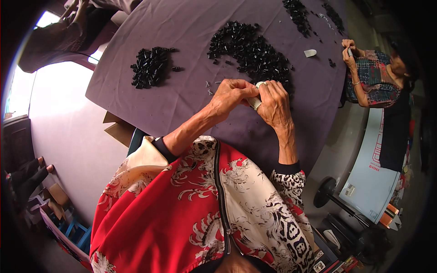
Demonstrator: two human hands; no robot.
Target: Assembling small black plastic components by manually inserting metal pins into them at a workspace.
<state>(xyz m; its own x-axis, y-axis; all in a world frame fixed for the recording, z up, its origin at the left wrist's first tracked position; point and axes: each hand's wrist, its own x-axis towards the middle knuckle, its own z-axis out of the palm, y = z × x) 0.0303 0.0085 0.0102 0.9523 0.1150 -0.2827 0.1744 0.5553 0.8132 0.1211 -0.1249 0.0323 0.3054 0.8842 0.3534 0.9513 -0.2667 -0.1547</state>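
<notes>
My left hand (231, 98) and my right hand (276, 105) meet over the near part of the cloth-covered table. The left thumb and fingers are pinched together against the right hand's fingertips. Pale off-white coverings (255, 103), like finger sleeves, show at the right thumb and near the right index finger. The right fingers are curled in; whatever lies between the fingertips is too small or hidden to name. Just beyond my hands spreads a big curved pile of small black plastic pieces (248, 50). A smaller pile of the same black pieces (150, 67) lies farther left.
Small grey bits (208, 84) lie near my left hand, and a loose off-white sleeve (310, 53) lies right of the big pile. More black pieces (298, 17) are at the far right. A co-worker (373, 75) sits at the right edge; another person (59, 41) is at upper left.
</notes>
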